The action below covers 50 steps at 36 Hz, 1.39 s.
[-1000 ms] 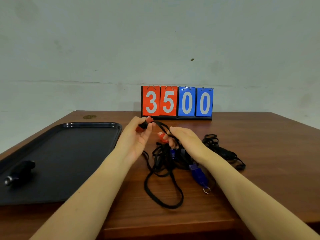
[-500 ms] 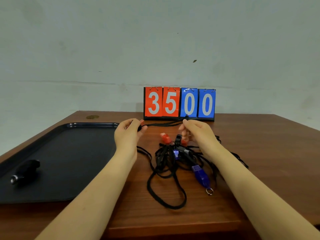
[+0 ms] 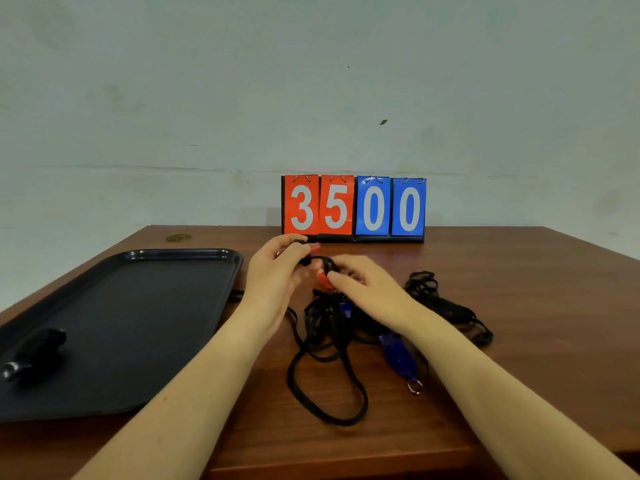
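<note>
**2 hands tease 1 cord out of a knot of whistle lanyards**

The left hand (image 3: 277, 271) is raised just above the brown wooden table (image 3: 519, 306), wrist straight, thumb and forefinger pinching a loop of the black woven lanyard cord (image 3: 320, 260). The right hand (image 3: 367, 289), palm down and blurred, has its fingers curled on the same cord beside the small red plastic whistle (image 3: 323, 281). That whistle sits between the 2 hands, at the far end of the tangle of black cords (image 3: 325, 327) lying mid-table. A blue plastic whistle (image 3: 398, 355) lies at the tangle's near right. To do this well, I judge, the left pinch should act as a firm anchor while the right feeds slack in short pulls. It should follow 1 strand and lift it over the others, since tugging would tighten the knot. The black plastic tray (image 3: 138, 306) lies to the left.
</note>
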{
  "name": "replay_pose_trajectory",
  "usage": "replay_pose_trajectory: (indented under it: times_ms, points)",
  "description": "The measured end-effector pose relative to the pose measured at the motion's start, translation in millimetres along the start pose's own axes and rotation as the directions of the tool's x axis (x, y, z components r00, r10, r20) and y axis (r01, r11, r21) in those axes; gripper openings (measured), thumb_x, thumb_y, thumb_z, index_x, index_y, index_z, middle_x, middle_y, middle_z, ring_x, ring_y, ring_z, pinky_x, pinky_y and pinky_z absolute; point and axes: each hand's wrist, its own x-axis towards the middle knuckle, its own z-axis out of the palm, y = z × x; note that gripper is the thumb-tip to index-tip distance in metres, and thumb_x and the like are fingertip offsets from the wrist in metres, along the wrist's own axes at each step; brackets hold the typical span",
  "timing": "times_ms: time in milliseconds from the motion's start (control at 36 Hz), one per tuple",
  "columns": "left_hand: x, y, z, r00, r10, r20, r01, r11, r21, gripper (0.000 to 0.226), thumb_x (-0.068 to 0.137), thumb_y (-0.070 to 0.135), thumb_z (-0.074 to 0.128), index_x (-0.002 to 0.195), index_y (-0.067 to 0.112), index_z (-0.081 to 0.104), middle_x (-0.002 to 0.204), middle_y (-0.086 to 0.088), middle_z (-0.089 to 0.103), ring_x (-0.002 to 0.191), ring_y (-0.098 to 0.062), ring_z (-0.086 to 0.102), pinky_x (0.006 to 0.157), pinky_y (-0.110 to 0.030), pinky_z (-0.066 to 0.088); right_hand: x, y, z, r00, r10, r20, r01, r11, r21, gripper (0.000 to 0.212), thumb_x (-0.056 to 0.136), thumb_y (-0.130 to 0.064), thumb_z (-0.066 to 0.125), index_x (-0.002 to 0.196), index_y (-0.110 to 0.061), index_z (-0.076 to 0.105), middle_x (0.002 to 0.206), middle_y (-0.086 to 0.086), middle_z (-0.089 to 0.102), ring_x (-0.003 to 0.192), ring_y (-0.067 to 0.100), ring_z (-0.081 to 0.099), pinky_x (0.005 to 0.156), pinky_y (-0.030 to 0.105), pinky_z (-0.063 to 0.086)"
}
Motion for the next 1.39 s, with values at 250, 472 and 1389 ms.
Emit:
replay_pose_trajectory:
  times_ms: [250,472,1389]
  points:
    - [8,-7,-7,0.997,0.035,-0.074,-0.019,0.979,0.202,0.011,0.092,0.01,0.059,0.102,0.014,0.064,0.097,-0.007,0.07,0.076,-0.016,0.07,0.07,-0.022,0.058,-1,-9,-2,0.995,-0.017,-0.095,0.029,0.991,0.128,0.026,0.1,-0.024,0.044,0.08,-0.022,0.061,0.066,-0.02,0.06,0.065,-0.006,0.056,0.065,0.01,0.042]
    - [10,-22,-13,0.976,0.111,0.188,-0.213,0.66,0.721,0.015,0.095,0.026,0.056,0.108,0.022,0.061,0.079,0.002,0.07,0.064,-0.004,0.066,0.064,-0.015,0.053,-5,-11,-1,0.984,-0.084,-0.157,0.095,0.993,0.066,0.025,0.099,-0.026,0.047,0.081,-0.019,0.062,0.077,-0.005,0.062,0.076,0.004,0.059,0.071,0.015,0.046]
    - [0,-17,3,0.977,-0.173,0.121,0.167,0.984,0.061,0.026,0.1,0.024,0.044,0.104,0.006,0.062,0.063,-0.002,0.054,0.05,-0.011,0.045,0.046,-0.019,0.037,-4,0,10,0.985,-0.14,-0.104,0.13,0.987,-0.093,0.027,0.101,-0.026,0.044,0.079,-0.037,0.055,0.068,-0.015,0.057,0.068,-0.001,0.055,0.064,0.018,0.043]
